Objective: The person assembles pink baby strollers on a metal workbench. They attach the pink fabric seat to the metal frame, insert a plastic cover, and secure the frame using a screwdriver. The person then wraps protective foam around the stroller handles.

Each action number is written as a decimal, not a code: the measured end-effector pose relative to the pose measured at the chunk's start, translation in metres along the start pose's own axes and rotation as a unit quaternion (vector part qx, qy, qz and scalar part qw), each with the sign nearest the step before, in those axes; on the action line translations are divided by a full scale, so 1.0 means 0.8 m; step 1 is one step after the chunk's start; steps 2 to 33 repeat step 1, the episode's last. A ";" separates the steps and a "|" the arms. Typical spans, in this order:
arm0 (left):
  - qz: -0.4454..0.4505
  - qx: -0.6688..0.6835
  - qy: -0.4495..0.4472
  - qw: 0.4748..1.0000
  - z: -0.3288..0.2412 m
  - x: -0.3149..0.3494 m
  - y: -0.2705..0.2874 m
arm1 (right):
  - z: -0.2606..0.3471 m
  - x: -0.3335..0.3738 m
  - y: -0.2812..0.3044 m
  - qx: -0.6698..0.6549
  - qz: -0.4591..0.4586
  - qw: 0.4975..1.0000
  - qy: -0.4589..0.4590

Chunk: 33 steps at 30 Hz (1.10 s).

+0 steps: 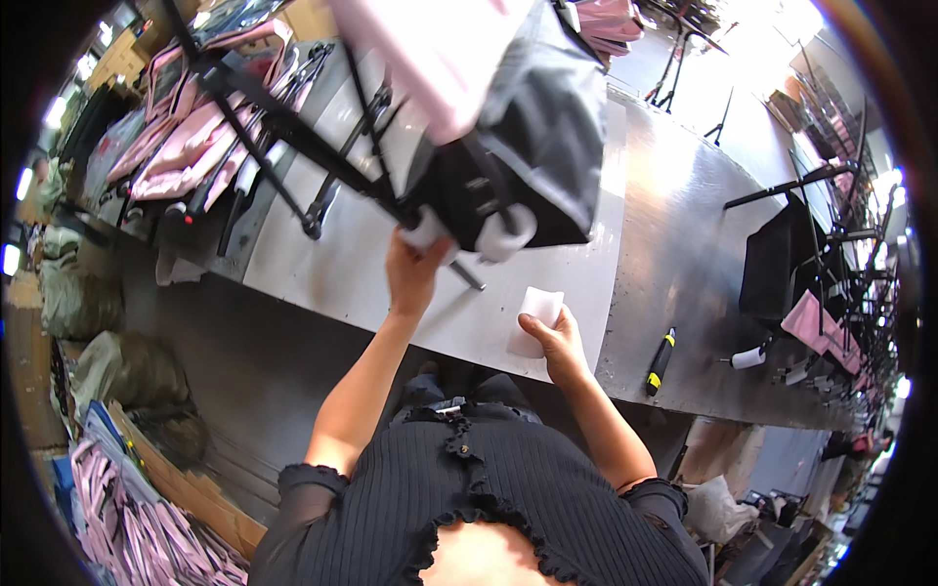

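A stroller with black tubes and pink fabric [430, 59] and a black fabric basket [557, 127] stands tilted over the table in front of me. My left hand [414, 272] is closed at its lower end, around a part wrapped in white foam [424, 229]. Another white wrap [505, 234] covers a part beside it. Lower and to the right, my right hand [555, 342] pinches a small white foam sheet [540, 307] between thumb and fingers, just above the table. Exactly what lies under the left fingers is hidden.
On the metal table [664, 225], a black and yellow utility knife [661, 363] lies right of my right hand. Folded pink strollers [195, 146] are piled at the left. More black frames with pink fabric [819, 327] stand at the right. Pink bundles [137, 518] fill the lower left.
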<state>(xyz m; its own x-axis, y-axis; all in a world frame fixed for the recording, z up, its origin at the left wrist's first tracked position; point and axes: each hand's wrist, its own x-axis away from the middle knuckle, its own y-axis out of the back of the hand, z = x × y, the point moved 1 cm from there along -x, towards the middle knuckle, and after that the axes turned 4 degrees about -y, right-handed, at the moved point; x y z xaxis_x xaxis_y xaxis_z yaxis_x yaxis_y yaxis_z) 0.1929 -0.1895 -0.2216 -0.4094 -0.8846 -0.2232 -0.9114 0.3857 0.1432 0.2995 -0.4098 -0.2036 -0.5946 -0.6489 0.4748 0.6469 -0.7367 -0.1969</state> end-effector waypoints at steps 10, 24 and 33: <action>-0.015 0.106 -0.001 0.994 0.006 0.007 0.017 | 0.001 -0.001 0.002 -0.005 -0.024 1.000 0.017; -0.015 0.106 -0.001 0.994 0.006 0.007 0.017 | 0.001 -0.001 0.002 -0.005 -0.024 1.000 0.017; -0.015 0.106 -0.001 0.994 0.006 0.007 0.017 | 0.001 -0.001 0.002 -0.005 -0.024 1.000 0.017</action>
